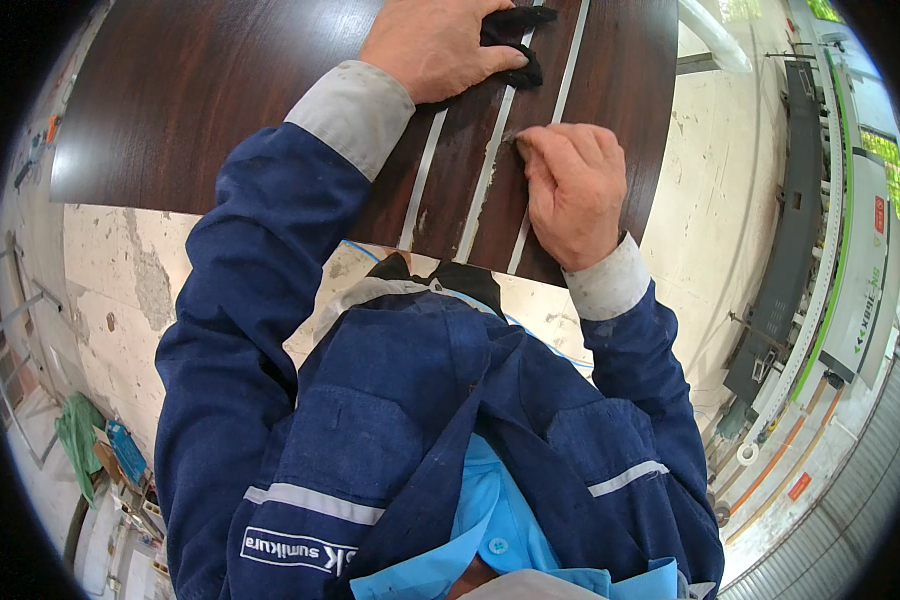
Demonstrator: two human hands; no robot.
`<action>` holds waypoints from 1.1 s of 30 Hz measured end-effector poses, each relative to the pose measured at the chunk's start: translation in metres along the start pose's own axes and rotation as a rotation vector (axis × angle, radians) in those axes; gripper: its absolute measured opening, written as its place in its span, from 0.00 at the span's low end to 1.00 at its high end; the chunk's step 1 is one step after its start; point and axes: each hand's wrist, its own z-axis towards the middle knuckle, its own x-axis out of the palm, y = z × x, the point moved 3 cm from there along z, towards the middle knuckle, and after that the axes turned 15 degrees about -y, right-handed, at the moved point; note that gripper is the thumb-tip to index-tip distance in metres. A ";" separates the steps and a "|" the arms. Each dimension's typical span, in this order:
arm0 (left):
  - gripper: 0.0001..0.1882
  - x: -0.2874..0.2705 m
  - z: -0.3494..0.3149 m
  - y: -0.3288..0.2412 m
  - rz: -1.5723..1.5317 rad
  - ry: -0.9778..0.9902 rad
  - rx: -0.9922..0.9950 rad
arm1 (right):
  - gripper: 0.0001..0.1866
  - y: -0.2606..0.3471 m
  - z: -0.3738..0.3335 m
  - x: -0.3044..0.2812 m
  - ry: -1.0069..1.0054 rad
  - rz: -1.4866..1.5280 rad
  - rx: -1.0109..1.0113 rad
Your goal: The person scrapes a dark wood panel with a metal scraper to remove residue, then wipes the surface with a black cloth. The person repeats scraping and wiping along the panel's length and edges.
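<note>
A dark brown wood-grain panel (pixel 200 110) lies before me, with several pale narrow strips running along its right part. On the far part of the panel, my left hand (pixel 430 50) is closed around a bunched black cloth (pixel 515 45), which lies across one of the strips. Closer to me, my right hand (pixel 575 190) is curled with thumb and fingertips pinched together beside the middle pale strip (pixel 492 165). A small greyish bit shows at those fingertips, too small to name. Ragged whitish residue runs along the edges of that strip near the panel's front edge.
Below the panel is a worn, stained pale floor (pixel 120 270), with a thin blue hose (pixel 545 345) near my feet. A long grey and green machine (pixel 860 270) stands at the right. Green cloth (pixel 78 440) and a blue item (pixel 125 450) lie at the lower left.
</note>
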 end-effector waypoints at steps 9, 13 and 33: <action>0.29 0.000 0.001 0.002 -0.001 -0.002 0.007 | 0.06 -0.005 0.003 0.002 0.014 -0.011 0.004; 0.29 0.000 0.000 0.001 -0.007 -0.028 0.018 | 0.06 -0.009 0.004 0.004 0.010 -0.018 0.010; 0.29 -0.002 -0.001 0.003 0.000 0.001 0.008 | 0.05 -0.005 0.002 0.001 -0.001 0.032 -0.049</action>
